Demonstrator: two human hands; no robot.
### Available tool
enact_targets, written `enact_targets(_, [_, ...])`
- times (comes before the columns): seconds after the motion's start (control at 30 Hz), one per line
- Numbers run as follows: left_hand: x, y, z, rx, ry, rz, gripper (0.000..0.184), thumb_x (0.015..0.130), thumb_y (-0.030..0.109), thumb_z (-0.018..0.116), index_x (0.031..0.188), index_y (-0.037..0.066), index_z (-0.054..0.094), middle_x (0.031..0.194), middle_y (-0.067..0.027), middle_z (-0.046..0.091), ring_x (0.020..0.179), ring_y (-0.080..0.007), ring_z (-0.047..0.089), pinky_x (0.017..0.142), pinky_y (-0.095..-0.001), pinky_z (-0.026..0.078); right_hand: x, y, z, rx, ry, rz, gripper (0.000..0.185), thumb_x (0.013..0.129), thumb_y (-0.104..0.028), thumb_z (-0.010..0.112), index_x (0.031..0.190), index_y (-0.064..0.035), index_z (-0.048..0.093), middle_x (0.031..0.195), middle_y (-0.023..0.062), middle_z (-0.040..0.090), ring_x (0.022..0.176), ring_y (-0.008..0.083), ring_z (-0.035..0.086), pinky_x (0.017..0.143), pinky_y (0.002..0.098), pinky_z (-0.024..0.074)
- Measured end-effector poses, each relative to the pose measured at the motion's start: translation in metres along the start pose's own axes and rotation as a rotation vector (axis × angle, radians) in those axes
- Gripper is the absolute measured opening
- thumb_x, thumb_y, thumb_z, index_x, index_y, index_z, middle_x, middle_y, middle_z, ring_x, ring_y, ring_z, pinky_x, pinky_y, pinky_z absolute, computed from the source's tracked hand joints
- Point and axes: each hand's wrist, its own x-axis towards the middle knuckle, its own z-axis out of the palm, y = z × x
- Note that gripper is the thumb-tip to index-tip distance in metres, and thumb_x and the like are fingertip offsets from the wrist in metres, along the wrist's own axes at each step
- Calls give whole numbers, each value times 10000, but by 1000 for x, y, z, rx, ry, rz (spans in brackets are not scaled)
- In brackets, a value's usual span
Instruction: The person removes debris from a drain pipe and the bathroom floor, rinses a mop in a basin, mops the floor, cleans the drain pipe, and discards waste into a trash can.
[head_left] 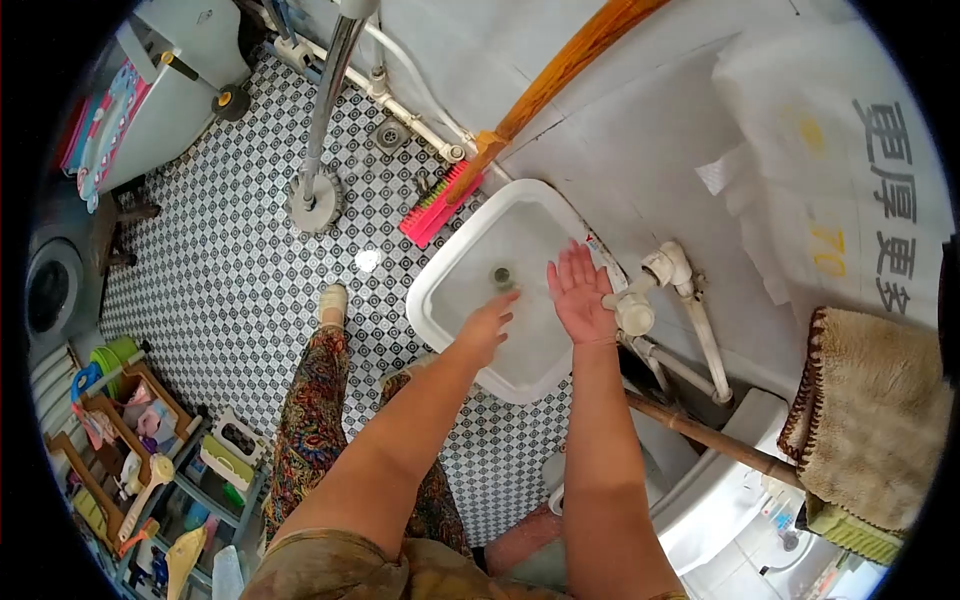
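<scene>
My right hand (580,295) is turned palm up over the right side of a white basin (425,295), with its fingers stretched out. It is right beside a white plastic tap (635,315) and seems to hold nothing. My left hand (486,328) hovers above the near left part of the basin, fingers loosely apart and nothing in them. Between and beyond both hands lies the round drain (502,277) in the basin's floor. Whether water is running from the tap, I cannot tell.
A pink-and-green brush head (440,205) with a wooden handle (560,85) leans by the basin. White pipes (705,345) run along the wall. A tan towel (880,420) hangs at right. A cluttered shelf (215,500) stands lower left; a metal pole (325,110) rises from the patterned floor.
</scene>
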Motion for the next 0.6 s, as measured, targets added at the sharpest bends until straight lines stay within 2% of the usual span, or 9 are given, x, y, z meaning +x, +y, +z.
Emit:
enact_targets(0.07, [-1, 1, -4, -123, -2, 9, 468, 854, 383, 317, 1224, 99, 358, 1290, -15, 307, 1186, -195, 262, 981, -400, 158, 3, 1, 2, -44, -91, 53, 465, 777, -214, 513, 1157, 19, 379, 1238, 142, 369, 1159, 253, 337, 994, 415, 226])
enact_targets(0.2, [2, 2, -19, -148, 2, 24, 491, 859, 408, 292, 1240, 101, 337, 1306, -36, 278, 1190, -204, 260, 986, -401, 146, -1, -3, 2, -12, -51, 160, 536, 791, -223, 492, 1209, 46, 289, 1289, 167, 287, 1213, 265, 249, 1010, 417, 184])
enact_targets(0.3, [-1, 8, -26, -167, 2, -6, 492, 864, 400, 280, 1248, 96, 322, 1312, -58, 263, 1188, -210, 266, 984, -397, 160, -8, -3, 4, -68, 48, 167, 552, 799, -252, 482, 1217, 41, 271, 1288, 181, 278, 1203, 271, 263, 1008, 415, 197])
enact_targets(0.37, [-5, 11, -28, -156, 13, -8, 494, 865, 397, 278, 1248, 88, 317, 1312, -63, 261, 1179, -212, 285, 979, -388, 186, -13, -5, 1, -285, 27, 182, 489, 809, -266, 472, 1166, 45, 349, 1241, 175, 354, 1172, 277, 316, 989, 412, 245])
enact_targets(0.4, [-5, 12, -31, -156, 13, -13, 494, 865, 397, 278, 1248, 88, 317, 1312, -63, 261, 1179, -212, 285, 979, -388, 186, -16, -8, 1, -284, 31, 181, 489, 809, -266, 472, 1166, 45, 349, 1241, 175, 354, 1172, 277, 316, 989, 412, 245])
enact_targets(0.47, [-8, 10, -37, -70, 38, 14, 491, 865, 391, 280, 1245, 82, 320, 1302, -66, 280, 1169, -212, 302, 975, -375, 208, -23, -13, 3, -198, 28, 81, 385, 837, -264, 437, 1050, 56, 460, 1133, 175, 464, 1065, 290, 435, 923, 404, 346])
enact_targets(0.5, [-10, 10, -40, -68, 38, 9, 491, 865, 391, 280, 1245, 82, 320, 1302, -66, 280, 1169, -212, 302, 975, -375, 208, -24, -18, 1, -195, 32, 79, 385, 837, -264, 437, 1050, 56, 460, 1133, 175, 464, 1065, 290, 435, 923, 404, 346])
enact_targets(0.57, [-15, 9, -46, -20, 63, 2, 478, 864, 374, 289, 1241, 82, 325, 1284, -68, 313, 1163, -204, 312, 973, -369, 216, -26, -28, -5, -337, -93, 233, 340, 832, -256, 444, 970, 48, 509, 1035, 170, 532, 985, 284, 500, 889, 395, 386])
enact_targets(0.6, [-18, 7, -49, -18, 62, -3, 478, 864, 374, 289, 1241, 82, 325, 1284, -68, 313, 1163, -204, 312, 973, -369, 216, -30, -27, -1, -335, -89, 230, 340, 832, -256, 444, 970, 48, 509, 1035, 170, 532, 985, 284, 500, 889, 395, 386])
